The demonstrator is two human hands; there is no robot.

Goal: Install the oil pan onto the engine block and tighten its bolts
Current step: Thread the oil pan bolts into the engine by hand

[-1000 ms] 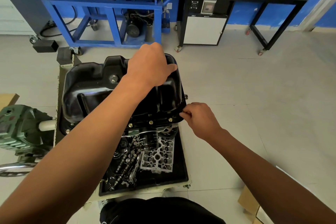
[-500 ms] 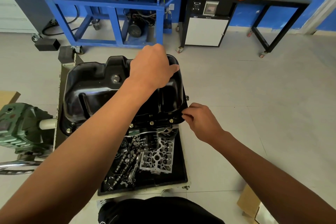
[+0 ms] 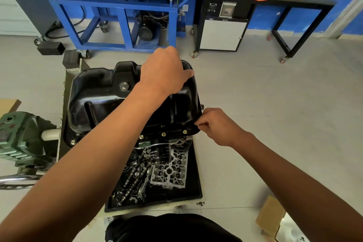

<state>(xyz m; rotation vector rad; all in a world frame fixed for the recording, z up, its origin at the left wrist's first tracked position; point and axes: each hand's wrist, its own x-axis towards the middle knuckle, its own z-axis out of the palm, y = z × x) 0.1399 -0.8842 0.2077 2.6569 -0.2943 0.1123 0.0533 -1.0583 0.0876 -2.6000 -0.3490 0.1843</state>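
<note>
Right hand [image 3: 218, 125] had barely shifted at the near corner of the upturned pan [image 3: 98, 92] above the tray [image 3: 193, 182], fingers [image 3: 200, 124] pinched there, left hand [image 3: 165, 70] curled over its top; slackening might shift it, cross-threading bolts [image 3: 163, 134].

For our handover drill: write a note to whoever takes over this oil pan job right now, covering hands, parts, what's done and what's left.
Left hand: rests on top of the pan, fingers curled over its far side, steadying it.
Right hand: pinches at the pan's near right corner, probably on a bolt that its fingers hide.
Parts: the pan lies flange-down, apparently on the block, which it hides.
Done: bolts stand in the near flange. How tight they are cannot be told.
Left: finish the corner bolt, fit any that are missing, then tighten all.
</note>
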